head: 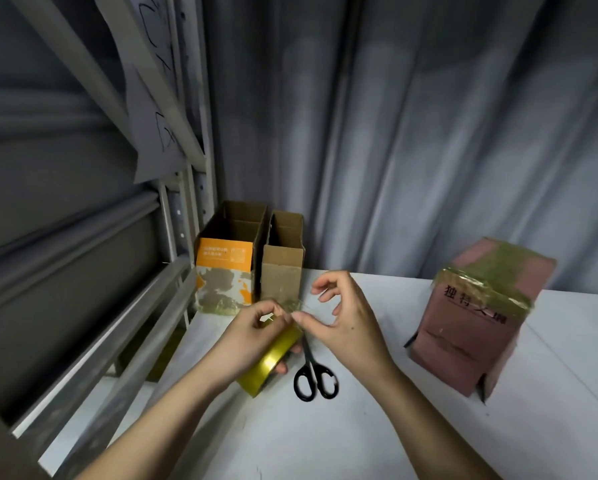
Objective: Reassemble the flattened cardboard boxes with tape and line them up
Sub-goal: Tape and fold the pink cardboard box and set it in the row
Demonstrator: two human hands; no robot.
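My left hand point(245, 337) grips a roll of yellowish clear tape point(273, 362) held just above the white table point(360, 438). My right hand point(346, 317) pinches the tape's loose end at the top of the roll, thumb and forefinger together, other fingers spread. Two open-topped boxes stand side by side at the table's back left: an orange-and-brown one point(225, 265) and a plain brown one point(282, 268). A pink box point(477, 317) with tape across its top stands at the right.
Black-handled scissors point(313, 372) lie on the table just right of the roll. A grey metal shelving frame point(173, 237) rises along the left edge. Grey curtains point(429, 133) hang behind the table.
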